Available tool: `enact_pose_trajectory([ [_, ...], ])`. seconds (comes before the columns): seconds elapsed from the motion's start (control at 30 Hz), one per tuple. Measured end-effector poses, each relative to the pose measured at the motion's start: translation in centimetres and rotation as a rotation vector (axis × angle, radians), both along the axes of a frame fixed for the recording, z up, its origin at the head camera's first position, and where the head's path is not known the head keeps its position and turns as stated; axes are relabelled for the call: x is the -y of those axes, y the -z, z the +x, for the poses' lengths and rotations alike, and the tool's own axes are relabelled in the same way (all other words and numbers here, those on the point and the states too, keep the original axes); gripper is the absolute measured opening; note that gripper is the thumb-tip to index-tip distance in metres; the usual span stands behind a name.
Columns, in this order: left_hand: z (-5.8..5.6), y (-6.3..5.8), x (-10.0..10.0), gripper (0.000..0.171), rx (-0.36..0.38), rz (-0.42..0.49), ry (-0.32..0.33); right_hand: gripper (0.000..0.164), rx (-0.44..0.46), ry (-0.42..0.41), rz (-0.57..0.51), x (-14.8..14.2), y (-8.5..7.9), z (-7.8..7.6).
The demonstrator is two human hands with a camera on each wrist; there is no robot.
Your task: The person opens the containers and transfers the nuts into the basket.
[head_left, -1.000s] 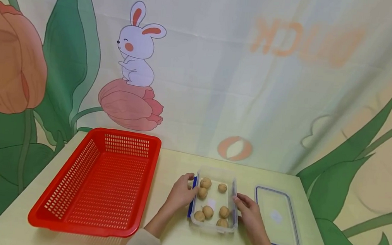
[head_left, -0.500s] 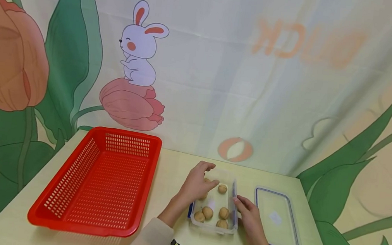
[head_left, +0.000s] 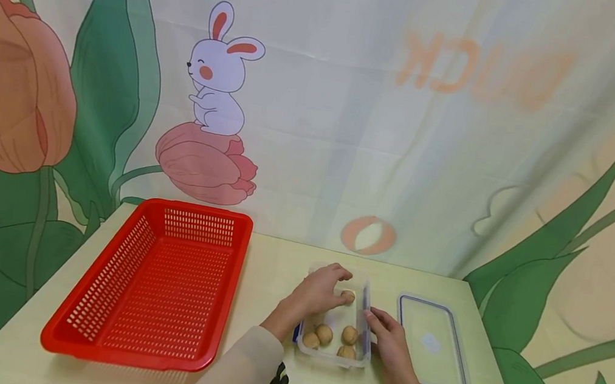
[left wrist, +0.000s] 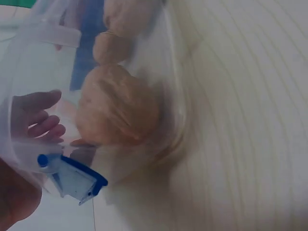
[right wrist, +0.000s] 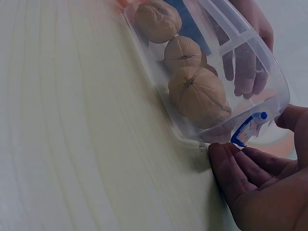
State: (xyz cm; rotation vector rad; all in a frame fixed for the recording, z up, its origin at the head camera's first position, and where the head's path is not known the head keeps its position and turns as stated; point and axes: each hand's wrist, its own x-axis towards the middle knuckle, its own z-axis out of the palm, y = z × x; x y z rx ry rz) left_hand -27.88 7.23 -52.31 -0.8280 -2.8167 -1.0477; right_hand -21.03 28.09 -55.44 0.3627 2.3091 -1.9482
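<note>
Now the left hand [head_left: 319,291], thumb and fingers loosely parted, hung over the clear clip-lock container [head_left: 323,356], closest to the far walnut [head_left: 350,296] inside, just beyond its thumb at three o'clock, while the right hand [head_left: 390,341] gripped the container's three-o'clock wall.

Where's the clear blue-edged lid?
Head view: clear rectangular plastic lid with blue edging lies on the pale table, right of the clear plastic box of brown walnuts.

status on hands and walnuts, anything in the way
Left hand over clear box, near walnut, not gripping it. Right hand holding box's side. Five walnuts inside show in head view. Lid off, beside right hand, not blocking.
</note>
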Motion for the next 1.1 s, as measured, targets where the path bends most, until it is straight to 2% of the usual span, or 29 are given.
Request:
enact_pose_trajectory([
  [0.27,-0.4,0.2,-1.0,0.037,-0.078,-0.162,-0.008,0.059,-0.006,-0.002,0.006,0.0,0.0,-0.1],
  [0.37,-0.4,0.2,-1.2,0.039,-0.063,-0.184,-0.013,0.060,-0.001,-0.005,0.005,-0.1,0.0,-0.1],
  [0.57,-0.4,0.3,-1.4,0.056,0.008,-0.200,-0.047,0.060,-0.010,-0.015,0.009,0.0,0.2,-0.2],
  [0.67,-0.4,0.5,-1.5,0.061,0.011,-0.235,-0.064,0.060,-0.016,-0.018,0.009,0.0,0.4,-0.2],
  [0.9,-0.3,0.6,-1.7,0.063,-0.048,-0.371,-0.083,0.058,-0.014,-0.004,0.015,0.2,0.4,-0.2],
  [1.1,0.0,0.6,-2.1,0.053,-0.102,-0.400,-0.069,0.058,-0.026,0.004,0.019,0.0,0.3,-0.1],
])
